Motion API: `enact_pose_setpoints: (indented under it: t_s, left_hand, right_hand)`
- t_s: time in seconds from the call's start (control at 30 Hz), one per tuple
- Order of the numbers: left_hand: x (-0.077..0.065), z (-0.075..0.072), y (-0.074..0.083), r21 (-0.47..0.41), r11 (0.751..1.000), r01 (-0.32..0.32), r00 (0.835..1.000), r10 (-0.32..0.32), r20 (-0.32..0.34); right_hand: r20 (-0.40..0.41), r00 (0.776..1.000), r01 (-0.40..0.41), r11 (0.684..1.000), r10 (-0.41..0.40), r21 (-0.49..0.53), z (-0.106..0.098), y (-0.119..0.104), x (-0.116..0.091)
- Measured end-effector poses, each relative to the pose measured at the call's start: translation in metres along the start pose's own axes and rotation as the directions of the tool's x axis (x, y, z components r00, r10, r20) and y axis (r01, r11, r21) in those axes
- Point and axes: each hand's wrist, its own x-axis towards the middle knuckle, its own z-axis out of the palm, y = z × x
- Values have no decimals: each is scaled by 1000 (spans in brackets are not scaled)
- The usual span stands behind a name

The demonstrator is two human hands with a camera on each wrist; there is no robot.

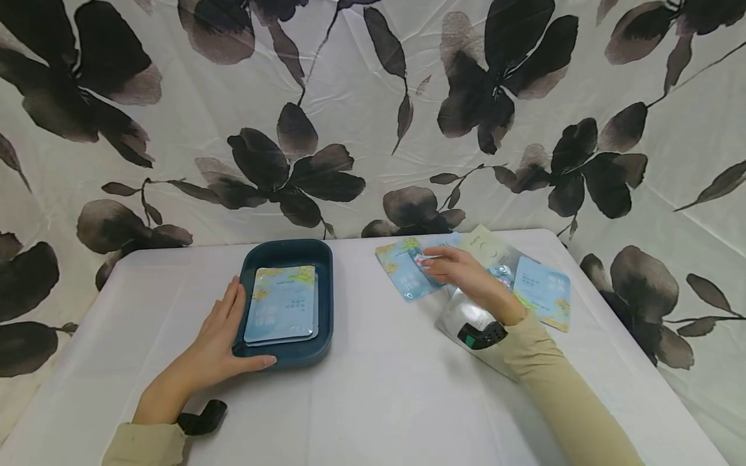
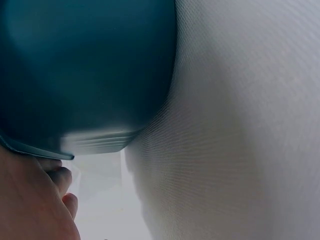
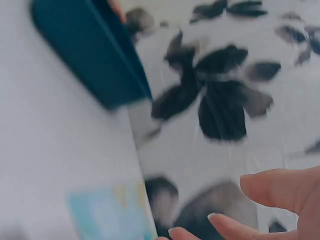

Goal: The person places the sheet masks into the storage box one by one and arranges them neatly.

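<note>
Flat light-blue sachets (image 1: 280, 304) with yellow floral print lie stacked inside a dark teal tray (image 1: 328, 310). My left hand (image 1: 215, 343) rests along the tray's left side with straight fingers, its thumb stretched across the near edge; the left wrist view shows the hand beside the tray wall (image 2: 95, 70). Over the scattered sachets on the right hovers my right hand (image 1: 466, 278), fingers loosely extended. In the right wrist view its thumb (image 3: 270, 187) stands apart from the fingers and nothing is held. Whether its fingertips touch a sachet in the head view is hard to tell.
Around the right hand lie a blue sachet (image 1: 405, 278), a pale yellow-green one (image 1: 480, 244), another blue one (image 1: 546, 291) and a silver-backed packet (image 1: 463, 320), partly overlapping. A white cloth covers the table (image 1: 373, 395). Behind hangs a floral curtain (image 1: 402, 175).
</note>
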Motion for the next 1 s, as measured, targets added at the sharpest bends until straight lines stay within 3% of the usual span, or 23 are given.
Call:
enact_pose_setpoints:
  t_s: [0.3,0.43,0.57,0.8,0.9,1.0]
  left_hand:
    - [0,0,1,-3,1000,-6,1000,6,-10]
    - [0,1,0,-2,1000,-11,1000,11,-12]
    - [0,0,0,4,1000,-6,1000,7,-11]
    - [-1,0,-2,7,1000,-4,1000,4,-13]
    - [-1,0,-2,3,1000,-2,1000,2,-7]
    - [-1,-1,-2,2,1000,2,1000,-2,-2]
  right_hand:
    - [-91,996,-28,973,7,-229,-62,26,-41]
    - [-110,994,-50,934,12,-354,-76,37,-54]
    - [-98,995,-64,858,16,-509,-78,47,-60]
    - [-41,995,40,741,-91,-670,-66,64,-59]
    - [-79,993,11,716,-92,-698,-59,66,-57]
    - [-135,990,-65,708,-43,-703,-53,65,-54]
